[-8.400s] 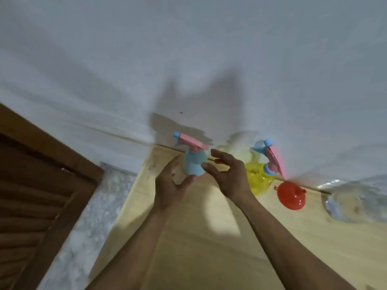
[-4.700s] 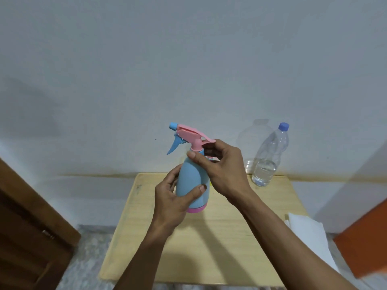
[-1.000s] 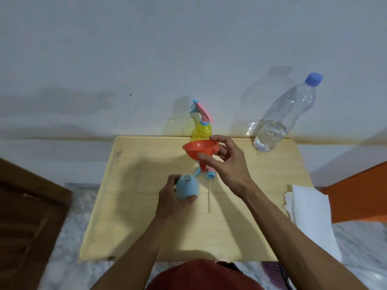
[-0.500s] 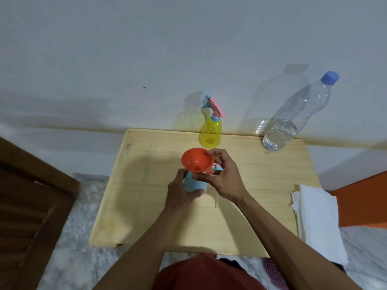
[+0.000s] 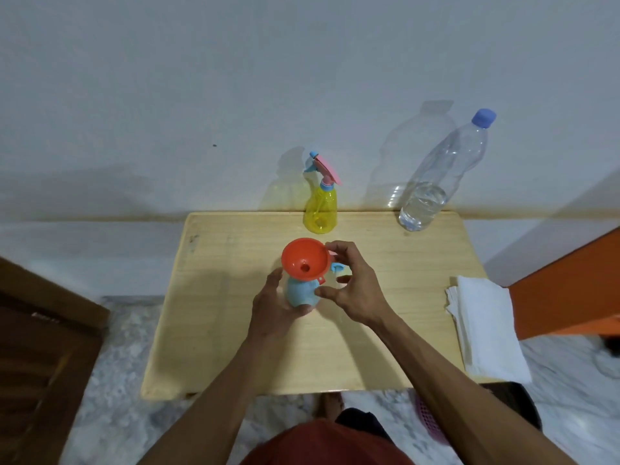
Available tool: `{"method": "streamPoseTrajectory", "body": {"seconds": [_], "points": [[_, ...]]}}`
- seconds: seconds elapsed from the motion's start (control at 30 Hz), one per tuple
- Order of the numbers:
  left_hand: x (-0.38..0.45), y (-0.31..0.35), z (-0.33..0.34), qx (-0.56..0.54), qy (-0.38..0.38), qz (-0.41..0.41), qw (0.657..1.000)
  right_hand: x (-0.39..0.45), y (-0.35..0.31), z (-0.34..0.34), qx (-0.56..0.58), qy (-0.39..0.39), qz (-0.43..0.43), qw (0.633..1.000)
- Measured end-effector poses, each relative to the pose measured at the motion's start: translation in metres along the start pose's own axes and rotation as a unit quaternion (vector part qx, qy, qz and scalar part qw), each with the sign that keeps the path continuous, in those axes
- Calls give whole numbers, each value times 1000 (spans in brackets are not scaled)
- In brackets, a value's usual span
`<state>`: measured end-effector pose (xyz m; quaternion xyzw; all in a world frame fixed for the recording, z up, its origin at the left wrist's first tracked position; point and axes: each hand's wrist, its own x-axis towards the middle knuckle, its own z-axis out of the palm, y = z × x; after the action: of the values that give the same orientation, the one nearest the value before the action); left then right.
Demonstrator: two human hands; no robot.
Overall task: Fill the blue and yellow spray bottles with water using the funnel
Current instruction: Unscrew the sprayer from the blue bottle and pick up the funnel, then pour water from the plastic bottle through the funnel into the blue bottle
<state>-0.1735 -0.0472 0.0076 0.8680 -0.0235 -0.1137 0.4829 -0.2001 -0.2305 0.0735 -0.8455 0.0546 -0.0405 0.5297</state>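
We see the wooden table [image 5: 235, 330]; our left hand [image 5: 273, 308] wraps the blue spray bottle [image 5: 302, 292] at its middle; the red funnel [image 5: 305, 260] sits in the neck; our right hand [image 5: 352, 290] hovers loosely spread beside it; the yellow spray bottle [image 5: 321, 213] stands behind.

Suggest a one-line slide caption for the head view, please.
Red funnel seated in the blue spray bottle, left hand holding it, right hand beside.

bare table [image 5: 221, 317] left and front; yellow spray bottle [image 5: 321, 209], water bottle [image 5: 436, 182] along back edge
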Motion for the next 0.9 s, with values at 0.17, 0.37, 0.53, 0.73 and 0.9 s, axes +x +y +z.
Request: {"method": "streamPoseTrajectory", "body": {"seconds": [0.17,0.37,0.53,0.73,0.9], "points": [[-26,-15,-8,42,0,-43,998,-31,3,-15,9,96,62,993],[-61,-1,22,51,-108,-23,993,-68,8,-45,56,211,170,961],[-67,47,65,29,-149,40,988,-65,-1,-94,86,258,180,945],[-16,128,117,-9,-88,98,991,-12,-16,-181,89,316,112,938],[48,199,155,-47,15,121,991,56,-15,-252,54,322,35,945]]}}
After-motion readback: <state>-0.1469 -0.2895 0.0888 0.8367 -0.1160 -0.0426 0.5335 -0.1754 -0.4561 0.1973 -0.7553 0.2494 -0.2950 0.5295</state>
